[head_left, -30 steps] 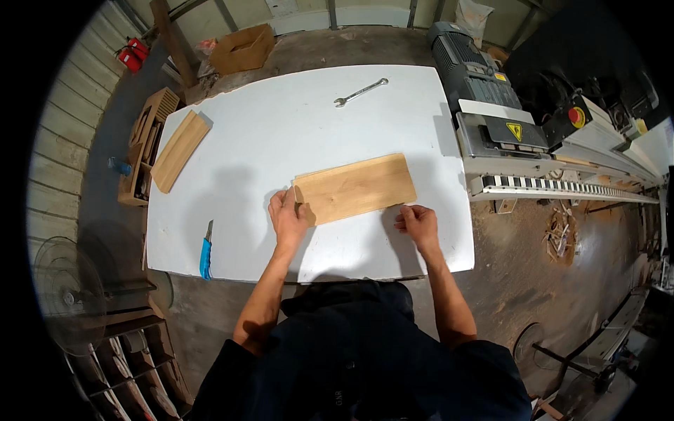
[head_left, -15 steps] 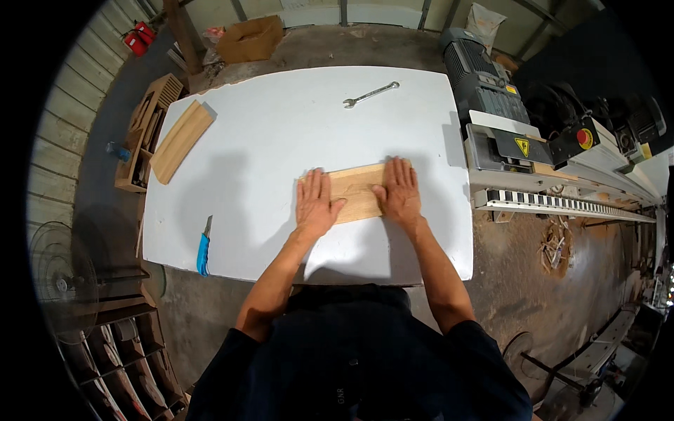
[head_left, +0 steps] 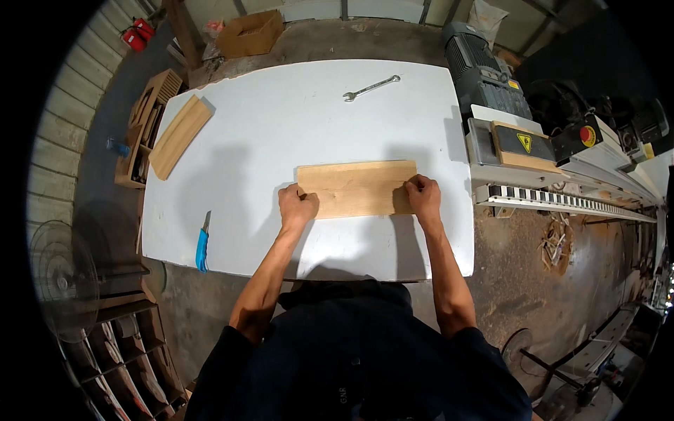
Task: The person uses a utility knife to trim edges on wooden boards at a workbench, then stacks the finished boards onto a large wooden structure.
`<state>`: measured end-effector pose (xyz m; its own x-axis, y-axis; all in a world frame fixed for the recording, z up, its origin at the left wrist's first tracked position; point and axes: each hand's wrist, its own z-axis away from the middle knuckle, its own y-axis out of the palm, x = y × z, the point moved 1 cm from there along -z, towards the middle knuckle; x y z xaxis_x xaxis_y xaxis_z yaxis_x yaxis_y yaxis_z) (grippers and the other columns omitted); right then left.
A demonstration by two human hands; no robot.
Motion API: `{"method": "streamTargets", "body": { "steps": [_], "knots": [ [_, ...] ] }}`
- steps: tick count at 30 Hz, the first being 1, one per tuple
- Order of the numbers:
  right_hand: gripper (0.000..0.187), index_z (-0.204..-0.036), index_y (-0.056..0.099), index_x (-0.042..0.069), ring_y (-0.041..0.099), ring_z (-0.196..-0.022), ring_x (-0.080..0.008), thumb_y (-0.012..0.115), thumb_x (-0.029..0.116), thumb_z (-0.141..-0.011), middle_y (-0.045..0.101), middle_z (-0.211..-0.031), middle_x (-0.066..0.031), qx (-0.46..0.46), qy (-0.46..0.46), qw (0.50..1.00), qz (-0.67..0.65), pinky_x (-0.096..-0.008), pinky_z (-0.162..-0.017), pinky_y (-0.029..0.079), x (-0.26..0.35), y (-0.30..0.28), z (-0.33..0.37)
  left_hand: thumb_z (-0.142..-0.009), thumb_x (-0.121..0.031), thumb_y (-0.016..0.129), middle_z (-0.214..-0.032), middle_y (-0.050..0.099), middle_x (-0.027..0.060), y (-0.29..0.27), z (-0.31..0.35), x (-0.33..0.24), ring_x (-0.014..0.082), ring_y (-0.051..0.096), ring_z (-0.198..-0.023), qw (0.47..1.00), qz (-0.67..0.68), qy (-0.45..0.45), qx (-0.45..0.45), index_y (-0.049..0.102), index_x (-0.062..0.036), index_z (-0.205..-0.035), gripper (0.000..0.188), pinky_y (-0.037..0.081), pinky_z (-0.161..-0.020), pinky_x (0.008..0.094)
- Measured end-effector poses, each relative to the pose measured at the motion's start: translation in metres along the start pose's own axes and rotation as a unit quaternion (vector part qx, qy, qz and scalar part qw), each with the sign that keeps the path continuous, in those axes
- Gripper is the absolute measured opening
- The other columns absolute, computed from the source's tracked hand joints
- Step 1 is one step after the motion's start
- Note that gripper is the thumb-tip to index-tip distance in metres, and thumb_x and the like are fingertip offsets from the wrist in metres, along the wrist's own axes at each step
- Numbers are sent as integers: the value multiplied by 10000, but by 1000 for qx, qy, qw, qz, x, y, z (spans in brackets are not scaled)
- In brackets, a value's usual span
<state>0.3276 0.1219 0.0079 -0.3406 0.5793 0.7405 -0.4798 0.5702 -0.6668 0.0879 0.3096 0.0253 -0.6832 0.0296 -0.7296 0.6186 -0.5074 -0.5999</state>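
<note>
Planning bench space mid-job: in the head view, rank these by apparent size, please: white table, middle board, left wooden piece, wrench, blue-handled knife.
Largest to smallest:
1. White table
2. Middle board
3. Left wooden piece
4. Wrench and blue-handled knife: too alike to rank, and the knife is nearer.

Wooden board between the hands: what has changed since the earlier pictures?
The left hand and right hand, earlier flat on the wooden board, now grip its opposite ends. The board has turned slightly clockwise. The knife, wrench and other board stayed put.
</note>
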Motion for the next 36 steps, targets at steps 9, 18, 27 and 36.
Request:
{"method": "streamTargets", "body": {
  "steps": [9,18,27,36],
  "knots": [
    [204,-1077,576,2,596,-878,-129,619,-4,-878,613,-960,-57,-131,-95,937,-308,-254,-816,490,-11,-4,41,-823,30,636,-981,517,67,3,27,33,145,562,-864,936,248,199,-151,567,-3,-984,178,498,-814,278],
    [230,-1108,601,8,593,-958,-126,598,-32,-882,635,-1084,-65,-115,-102,930,-335,-249,-870,480,-23,-2,43,-848,14,630,-1144,590,98,-10,34,31,144,590,-937,938,228,220,-143,611,12,-973,125,503,-826,246],
    [329,-1193,568,-17,608,-979,-148,611,-19,-867,649,-1080,-87,-31,-68,943,-324,-277,-883,490,-19,-14,38,-848,3,630,-1086,658,107,-19,39,14,138,619,-889,948,242,175,-112,641,7,-1100,252,497,-781,244],
    [251,-1080,656,-14,641,-925,-140,677,5,-831,695,-996,-83,-136,-231,946,-184,-277,-832,509,12,-55,12,-782,55,659,-1085,661,134,-63,53,-35,223,649,-913,913,89,333,-219,654,-17,-1112,338,518,-790,281]
  ]
}}
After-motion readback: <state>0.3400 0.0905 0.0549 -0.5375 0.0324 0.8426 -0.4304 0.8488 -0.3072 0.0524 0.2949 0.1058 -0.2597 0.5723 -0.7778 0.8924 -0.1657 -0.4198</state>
